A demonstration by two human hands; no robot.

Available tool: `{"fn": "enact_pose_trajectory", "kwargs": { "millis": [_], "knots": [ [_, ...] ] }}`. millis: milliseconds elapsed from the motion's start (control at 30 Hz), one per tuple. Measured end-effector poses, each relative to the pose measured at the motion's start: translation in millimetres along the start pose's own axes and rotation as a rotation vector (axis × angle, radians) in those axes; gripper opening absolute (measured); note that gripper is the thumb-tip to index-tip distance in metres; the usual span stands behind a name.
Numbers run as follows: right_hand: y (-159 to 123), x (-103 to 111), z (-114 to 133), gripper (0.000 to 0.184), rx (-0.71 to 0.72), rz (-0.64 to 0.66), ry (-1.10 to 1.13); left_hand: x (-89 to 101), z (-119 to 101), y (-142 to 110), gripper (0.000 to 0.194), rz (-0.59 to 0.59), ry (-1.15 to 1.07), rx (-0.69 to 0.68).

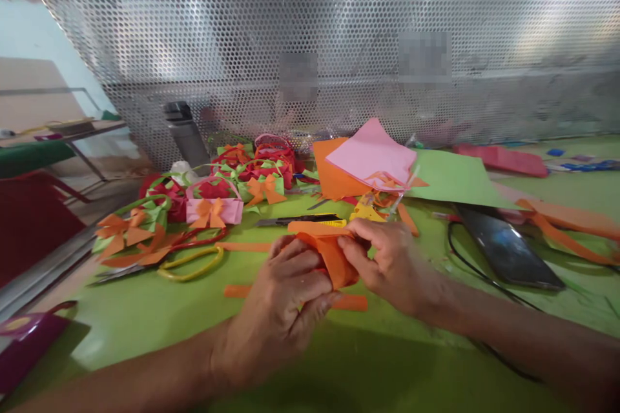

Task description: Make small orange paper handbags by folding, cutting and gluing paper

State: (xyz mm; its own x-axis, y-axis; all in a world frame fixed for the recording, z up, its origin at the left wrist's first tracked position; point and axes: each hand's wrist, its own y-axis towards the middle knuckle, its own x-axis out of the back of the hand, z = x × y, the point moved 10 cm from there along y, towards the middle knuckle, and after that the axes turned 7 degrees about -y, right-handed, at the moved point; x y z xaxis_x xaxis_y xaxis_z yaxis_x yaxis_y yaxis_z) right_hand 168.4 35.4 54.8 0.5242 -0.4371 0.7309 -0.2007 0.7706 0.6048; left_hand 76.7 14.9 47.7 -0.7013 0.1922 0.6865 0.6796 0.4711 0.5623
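A folded piece of orange paper (334, 259) is held between both hands above the green tabletop. Around its left side and underside, the fingers of my left hand (285, 300) are wrapped, thumb at the lower edge. My right hand (387, 264) pinches its upper right edge with thumb and fingertips. Orange paper strips (353, 302) lie on the table beneath the hands, partly hidden by the left one. Just beyond the fingers is a yellow and black utility knife (305, 221). Scissors with yellow and red handles (191, 264) rest left of the left hand.
Several small paper baskets with orange bows (213, 211) stand at the back left by a grey bottle (186, 132). Pink paper (371, 155) and green paper (450, 177) lie behind. A phone (508, 248) and black cable are at right; a perforated metal panel (339, 26) borders the table.
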Motion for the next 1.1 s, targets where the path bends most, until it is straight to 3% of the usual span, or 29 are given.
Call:
{"fn": "enact_pose_trajectory", "kwargs": {
  "millis": [167,433,800,1100],
  "knots": [
    [-0.5,-3.5,-0.3,0.025,-0.025,0.017,0.02,-0.4,3.8,0.0,0.004,-0.012,0.026,0.001],
    [-4.5,-4.4,6.3,0.014,-0.009,0.038,0.046,0.8,-8.4,1.9,0.01,-0.014,0.089,0.003],
    [-10.0,2.7,17.5,0.016,0.184,-0.109,0.025,1.0,-6.2,1.1,0.02,-0.01,-0.102,-0.008],
    [-13.7,-1.6,19.3,0.02,0.205,-0.075,0.003,7.0,-5.6,-0.9,0.016,-0.073,0.006,-0.003]
  ]
}}
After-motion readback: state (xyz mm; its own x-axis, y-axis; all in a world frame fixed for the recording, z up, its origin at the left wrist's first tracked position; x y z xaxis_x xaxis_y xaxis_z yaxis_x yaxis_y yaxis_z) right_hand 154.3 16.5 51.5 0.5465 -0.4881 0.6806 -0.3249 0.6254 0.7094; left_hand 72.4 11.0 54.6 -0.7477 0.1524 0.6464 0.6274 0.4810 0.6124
